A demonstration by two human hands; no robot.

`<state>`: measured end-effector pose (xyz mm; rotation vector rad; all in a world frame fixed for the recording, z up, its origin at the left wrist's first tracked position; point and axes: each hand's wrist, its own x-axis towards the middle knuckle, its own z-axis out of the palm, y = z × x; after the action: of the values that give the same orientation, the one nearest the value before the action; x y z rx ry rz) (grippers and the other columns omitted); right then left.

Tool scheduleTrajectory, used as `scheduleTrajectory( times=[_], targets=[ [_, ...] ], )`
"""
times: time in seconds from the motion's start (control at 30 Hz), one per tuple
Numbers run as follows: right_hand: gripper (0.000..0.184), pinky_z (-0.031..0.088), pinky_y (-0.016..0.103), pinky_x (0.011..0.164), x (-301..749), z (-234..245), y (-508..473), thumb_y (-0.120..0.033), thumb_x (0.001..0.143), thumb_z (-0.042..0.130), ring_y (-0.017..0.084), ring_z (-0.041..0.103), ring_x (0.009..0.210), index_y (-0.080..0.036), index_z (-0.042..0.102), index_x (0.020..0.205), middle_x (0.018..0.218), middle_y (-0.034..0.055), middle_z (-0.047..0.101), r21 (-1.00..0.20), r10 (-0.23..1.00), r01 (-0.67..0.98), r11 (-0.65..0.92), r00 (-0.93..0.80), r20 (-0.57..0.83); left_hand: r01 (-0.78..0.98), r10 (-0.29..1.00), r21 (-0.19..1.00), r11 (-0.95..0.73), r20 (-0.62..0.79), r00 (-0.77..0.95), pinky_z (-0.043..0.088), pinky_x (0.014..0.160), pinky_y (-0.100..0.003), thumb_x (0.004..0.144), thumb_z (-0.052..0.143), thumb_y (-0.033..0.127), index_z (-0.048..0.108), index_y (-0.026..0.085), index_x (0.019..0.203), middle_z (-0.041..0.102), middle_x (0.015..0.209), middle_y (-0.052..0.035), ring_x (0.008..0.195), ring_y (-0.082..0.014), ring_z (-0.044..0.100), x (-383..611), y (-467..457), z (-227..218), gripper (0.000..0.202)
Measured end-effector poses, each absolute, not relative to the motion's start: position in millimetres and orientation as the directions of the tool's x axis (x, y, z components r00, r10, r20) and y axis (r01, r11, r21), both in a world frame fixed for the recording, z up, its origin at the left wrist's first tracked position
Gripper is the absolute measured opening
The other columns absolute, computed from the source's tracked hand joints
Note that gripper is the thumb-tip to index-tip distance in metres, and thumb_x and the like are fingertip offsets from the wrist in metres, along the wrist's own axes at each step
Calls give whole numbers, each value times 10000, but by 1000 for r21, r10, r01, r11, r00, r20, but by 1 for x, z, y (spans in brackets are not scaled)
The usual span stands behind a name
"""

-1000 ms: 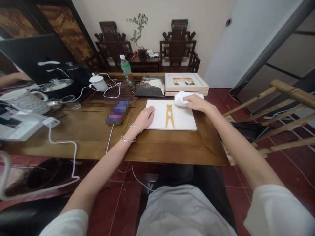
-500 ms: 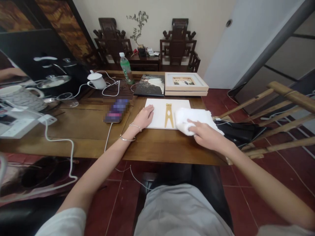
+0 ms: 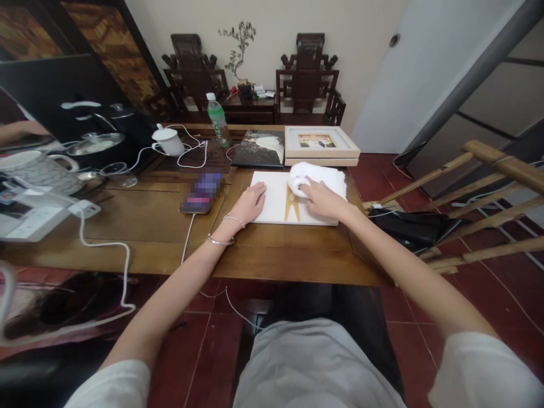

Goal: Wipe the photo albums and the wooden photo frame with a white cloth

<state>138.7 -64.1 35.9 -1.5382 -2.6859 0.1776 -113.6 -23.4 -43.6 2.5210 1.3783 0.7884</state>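
A white board (image 3: 274,195) with a yellow long-legged animal figure (image 3: 292,211) on it lies flat at the table's near edge. My left hand (image 3: 251,202) rests on the board's left side, fingers stretched out flat. In my right hand (image 3: 323,199) is a bunched white cloth (image 3: 327,177), pressed on the upper right part of the board. The cloth hides the figure's head and the board's upper right corner.
Behind the board lie a dark picture panel (image 3: 259,148) and stacked wooden frames (image 3: 322,148). A phone (image 3: 202,192) on a cable, a green bottle (image 3: 219,120) and a lidded white cup (image 3: 168,140) stand leftward. A wooden chair (image 3: 501,167) is at the right.
My right hand has moved the cloth left and away from me, from the board's right edge onto the figure's upper part. My left hand has stayed in place.
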Motion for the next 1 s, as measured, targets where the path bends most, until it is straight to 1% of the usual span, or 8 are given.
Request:
scheduleTrajectory(
  times=[0.07, 0.1, 0.2, 0.37, 0.53, 0.67, 0.87, 1.0],
  targets=[
    [652, 218, 719, 1133, 125, 30, -52, 26, 787, 391, 382, 164, 1523, -153, 488, 1406, 1648, 152, 265, -114, 857, 854, 507, -514, -37, 743, 830, 381, -550, 354, 432, 343, 1190, -530, 947, 357, 213, 623, 166, 1265, 595, 1410, -138, 1413, -280, 460, -114, -22, -45, 417],
    [673, 187, 764, 1120, 119, 29, -50, 43, 774, 384, 399, 123, 1529, -163, 498, 1404, 1666, 130, 223, -104, 858, 857, 504, -511, -51, 750, 837, 384, -539, 343, 426, 334, 1192, -535, 950, 360, 215, 610, 170, 1287, 575, 1433, -137, 1433, -281, 433, -114, -22, -45, 423],
    [692, 185, 816, 1086, 108, 27, -61, 73, 751, 368, 440, 97, 1523, -157, 548, 1380, 1672, 117, 208, -66, 852, 856, 513, -517, -80, 761, 856, 398, -512, 310, 413, 316, 1200, -527, 961, 366, 216, 582, 159, 1330, 505, 1498, -148, 1478, -289, 356, -114, -21, -46, 432],
    [668, 220, 804, 1089, 105, 30, -123, 68, 764, 372, 444, 104, 1521, -164, 612, 1343, 1664, 121, 226, -28, 809, 814, 580, -580, -94, 769, 855, 378, -516, 290, 431, 310, 1198, -538, 965, 343, 201, 567, 117, 1341, 487, 1502, -183, 1483, -313, 340, -112, -22, -45, 446],
    [670, 222, 793, 1099, 103, 33, -157, 67, 767, 365, 437, 114, 1522, -170, 623, 1338, 1656, 115, 245, -29, 784, 793, 609, -607, -125, 765, 855, 386, -515, 293, 428, 300, 1196, -559, 970, 328, 203, 527, 114, 1381, 471, 1517, -185, 1488, -309, 330, -112, -22, -45, 465],
    [657, 258, 769, 1100, 100, 36, -126, 59, 781, 379, 408, 163, 1521, -205, 619, 1334, 1647, 97, 284, -46, 802, 809, 585, -586, -112, 765, 860, 394, -510, 262, 439, 270, 1199, -575, 985, 312, 215, 432, 88, 1457, 384, 1575, -209, 1509, -322, 274, -114, -21, -47, 504],
    [652, 278, 794, 1069, 92, 39, -54, 68, 793, 361, 387, 198, 1512, -192, 587, 1347, 1635, 97, 319, -68, 854, 855, 514, -518, -57, 764, 863, 402, -505, 238, 445, 240, 1200, -595, 995, 306, 258, 446, 101, 1446, 374, 1583, -204, 1515, -330, 253, -116, -20, -47, 498],
    [673, 277, 789, 1074, 86, 36, -53, 84, 779, 356, 412, 173, 1515, -176, 585, 1356, 1647, 109, 288, -61, 861, 864, 499, -503, -79, 761, 865, 411, -503, 240, 442, 236, 1192, -616, 989, 309, 242, 456, 127, 1440, 384, 1580, -194, 1515, -324, 256, -115, -20, -46, 488]
  ],
)
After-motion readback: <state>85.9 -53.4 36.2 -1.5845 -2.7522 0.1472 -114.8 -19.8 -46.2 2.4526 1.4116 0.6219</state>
